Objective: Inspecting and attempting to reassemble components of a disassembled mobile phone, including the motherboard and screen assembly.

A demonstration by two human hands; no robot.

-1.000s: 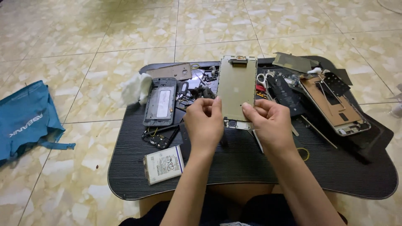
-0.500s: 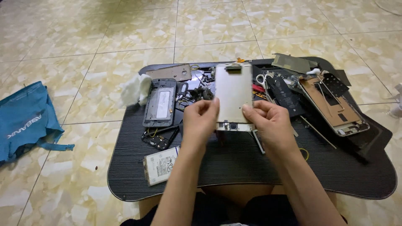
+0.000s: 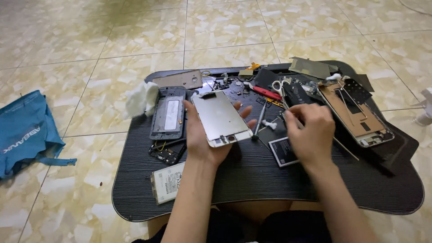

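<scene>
Fingers (image 3: 240, 110) of the left hand (image 3: 202, 139) curl round the silver phone screen (image 3: 221, 118) at the frame's middle and should grip only its edges, while the half-curled, empty right hand (image 3: 310, 135) gently reaches among small parts.

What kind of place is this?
Probably a home phone-repair spot on the floor: a low black table on floor tiles, strewn with phone parts, and the left hand holding a phone screen panel.
</scene>
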